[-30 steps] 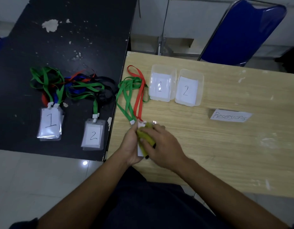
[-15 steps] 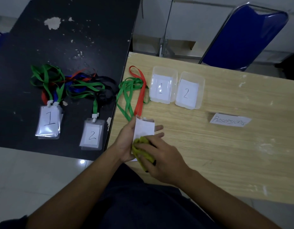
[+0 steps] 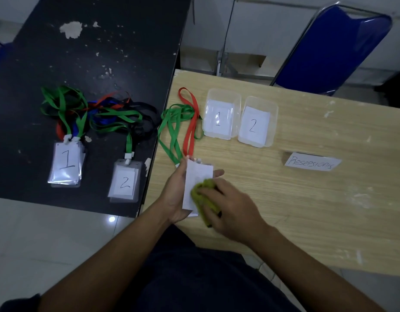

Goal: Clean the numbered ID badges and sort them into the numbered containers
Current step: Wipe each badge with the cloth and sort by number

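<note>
Currently wiping: the left hand grips a badge nearer the person than container 1, while the right hand clutches a green cloth pressed against it. The badge number is unreadable. Next, probably, read it and choose that container or its neighbour, container 2.

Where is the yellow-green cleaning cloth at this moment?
Head view, lower centre: the yellow-green cleaning cloth is bunched in the right hand, against the white card badge that the left hand holds, over the light wooden table's left near corner.
</note>
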{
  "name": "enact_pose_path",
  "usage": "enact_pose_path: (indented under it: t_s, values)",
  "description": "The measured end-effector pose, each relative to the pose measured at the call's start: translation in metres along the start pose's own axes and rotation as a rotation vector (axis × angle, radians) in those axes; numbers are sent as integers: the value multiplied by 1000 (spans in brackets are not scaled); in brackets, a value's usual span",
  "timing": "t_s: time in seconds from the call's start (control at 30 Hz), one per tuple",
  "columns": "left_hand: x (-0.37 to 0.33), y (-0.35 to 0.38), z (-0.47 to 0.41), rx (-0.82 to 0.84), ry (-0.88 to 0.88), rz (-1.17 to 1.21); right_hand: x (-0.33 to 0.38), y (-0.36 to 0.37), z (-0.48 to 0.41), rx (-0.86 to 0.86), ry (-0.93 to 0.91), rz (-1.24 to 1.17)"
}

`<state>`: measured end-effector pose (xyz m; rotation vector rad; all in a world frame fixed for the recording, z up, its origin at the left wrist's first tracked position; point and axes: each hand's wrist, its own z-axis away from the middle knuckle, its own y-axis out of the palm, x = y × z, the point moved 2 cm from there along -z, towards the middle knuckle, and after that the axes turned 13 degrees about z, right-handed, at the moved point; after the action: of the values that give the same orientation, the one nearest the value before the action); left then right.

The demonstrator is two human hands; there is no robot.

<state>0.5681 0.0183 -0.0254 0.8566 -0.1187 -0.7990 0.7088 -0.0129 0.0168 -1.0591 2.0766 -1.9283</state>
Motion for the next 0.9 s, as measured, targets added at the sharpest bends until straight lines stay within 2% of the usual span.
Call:
enact_pose_path:
  t_s: [0.1, 0.13, 0.27, 0.37, 0.47, 0.6, 0.7, 0.83, 0.9]
  values:
    - [7, 3, -1, 0, 8, 9, -21, 1, -15, -82, 289, 85]
    - [6, 5, -3, -17, 14, 0, -19, 2, -17, -95, 331, 76]
    - [-3, 3, -6, -56, 6, -10, 16, 13, -4, -81, 108, -96]
    - [-4, -1, -4, -21, 0, 25, 12, 10, 7, -32, 28, -225]
    - [1, -2, -5, 4, -27, 28, -14, 6, 13, -37, -15, -121]
    - [0, -4, -7, -39, -22, -34, -41, 12, 27, -89, 28, 2]
    - [-1, -8, -10, -53, -29, -26, -68, 25, 44, -89, 226, 75]
    - [5, -13, -8, -62, -118, -16, -108, 47, 79, 12, 687, 225]
    - [8, -15, -6, -54, -143, -12, -124, 55, 92, 55, 870, 216]
